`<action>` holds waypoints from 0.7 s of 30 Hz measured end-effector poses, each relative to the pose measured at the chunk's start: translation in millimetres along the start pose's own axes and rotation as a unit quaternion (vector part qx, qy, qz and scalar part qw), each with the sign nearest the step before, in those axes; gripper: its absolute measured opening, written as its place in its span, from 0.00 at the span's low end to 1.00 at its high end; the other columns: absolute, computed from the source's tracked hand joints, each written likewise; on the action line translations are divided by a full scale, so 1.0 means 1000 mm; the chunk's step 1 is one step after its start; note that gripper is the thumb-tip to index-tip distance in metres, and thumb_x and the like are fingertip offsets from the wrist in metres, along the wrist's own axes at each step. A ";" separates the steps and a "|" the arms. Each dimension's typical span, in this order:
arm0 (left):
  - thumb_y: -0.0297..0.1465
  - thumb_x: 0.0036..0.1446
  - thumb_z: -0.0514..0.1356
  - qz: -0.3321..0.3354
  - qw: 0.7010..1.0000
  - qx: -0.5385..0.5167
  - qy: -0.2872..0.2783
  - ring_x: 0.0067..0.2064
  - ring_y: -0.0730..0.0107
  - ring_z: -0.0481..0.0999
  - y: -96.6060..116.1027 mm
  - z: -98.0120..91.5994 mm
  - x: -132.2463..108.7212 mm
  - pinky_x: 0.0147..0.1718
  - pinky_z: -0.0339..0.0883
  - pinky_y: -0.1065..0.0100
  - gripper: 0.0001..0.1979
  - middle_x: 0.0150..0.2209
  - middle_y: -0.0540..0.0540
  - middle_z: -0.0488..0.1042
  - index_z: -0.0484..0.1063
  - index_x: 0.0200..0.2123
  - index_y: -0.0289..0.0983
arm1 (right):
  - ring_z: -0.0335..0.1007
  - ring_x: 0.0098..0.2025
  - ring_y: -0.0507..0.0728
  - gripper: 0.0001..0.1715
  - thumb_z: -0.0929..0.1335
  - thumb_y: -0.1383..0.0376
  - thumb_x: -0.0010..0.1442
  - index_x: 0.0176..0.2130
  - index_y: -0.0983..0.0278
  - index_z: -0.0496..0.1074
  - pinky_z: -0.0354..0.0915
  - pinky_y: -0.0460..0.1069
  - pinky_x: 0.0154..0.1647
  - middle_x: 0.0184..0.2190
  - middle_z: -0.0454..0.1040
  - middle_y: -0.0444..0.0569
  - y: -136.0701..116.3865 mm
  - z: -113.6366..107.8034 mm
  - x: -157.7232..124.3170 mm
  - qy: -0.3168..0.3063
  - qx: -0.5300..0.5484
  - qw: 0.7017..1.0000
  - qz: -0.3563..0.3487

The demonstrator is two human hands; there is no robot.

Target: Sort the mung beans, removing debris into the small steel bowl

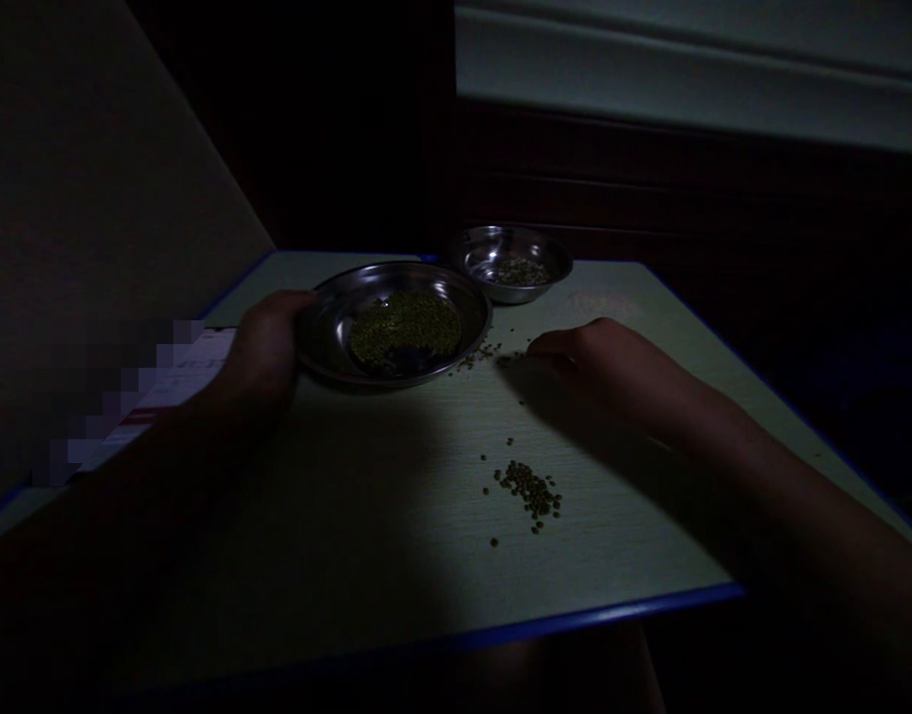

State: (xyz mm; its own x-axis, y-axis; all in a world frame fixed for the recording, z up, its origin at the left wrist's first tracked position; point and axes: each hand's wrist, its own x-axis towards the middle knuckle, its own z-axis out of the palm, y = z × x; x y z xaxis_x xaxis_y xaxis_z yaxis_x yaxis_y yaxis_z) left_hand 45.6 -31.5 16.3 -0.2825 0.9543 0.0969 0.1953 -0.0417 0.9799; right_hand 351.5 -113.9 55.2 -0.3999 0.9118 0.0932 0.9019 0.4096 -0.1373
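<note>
A person's left grip (pixel 267 347) clasps the rim of a steel dish (pixel 467 297) of green beans (pixel 405 329). The right grip (pixel 567 359), loosely curled and empty, rests on the surface (pixel 612 555) beside stray beans (pixel 480 355). A small bean pile (pixel 528 491) lies nearer the person; a second dish (pixel 475 248) stands behind.

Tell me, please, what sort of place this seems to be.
Probably a dim indoor room, maybe a study or classroom corner: a small pale desk with blue edging, a printed paper at its side, and a steel dish of green mung beans.
</note>
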 end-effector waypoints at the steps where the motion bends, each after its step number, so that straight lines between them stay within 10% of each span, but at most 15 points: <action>1: 0.36 0.45 0.57 0.000 1.000 0.009 0.006 0.31 0.66 0.67 0.002 0.000 -0.001 0.29 0.59 0.67 0.11 0.32 0.45 0.73 0.71 0.29 0.35 | 0.76 0.36 0.59 0.22 0.62 0.71 0.59 0.50 0.61 0.75 0.62 0.49 0.35 0.40 0.80 0.54 -0.001 0.001 0.001 -0.001 -0.013 1.000 0.006; 21: 0.35 0.44 0.59 -0.002 1.000 -0.009 -0.002 0.33 0.67 0.68 -0.008 -0.004 0.008 0.30 0.59 0.66 0.11 0.35 0.46 0.74 0.74 0.31 0.35 | 0.76 0.38 0.58 0.19 0.63 0.70 0.60 0.47 0.61 0.77 0.64 0.48 0.37 0.40 0.80 0.53 -0.013 -0.006 -0.009 -0.009 -0.006 0.999 -0.033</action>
State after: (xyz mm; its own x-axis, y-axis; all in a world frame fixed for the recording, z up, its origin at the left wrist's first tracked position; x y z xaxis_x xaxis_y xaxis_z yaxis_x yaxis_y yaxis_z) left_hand 38.0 -25.2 9.9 -0.2786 0.9560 0.0922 0.1764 -0.0435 0.9834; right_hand 343.9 -127.3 62.1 -0.4618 0.8829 0.0849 0.8750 0.4692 -0.1198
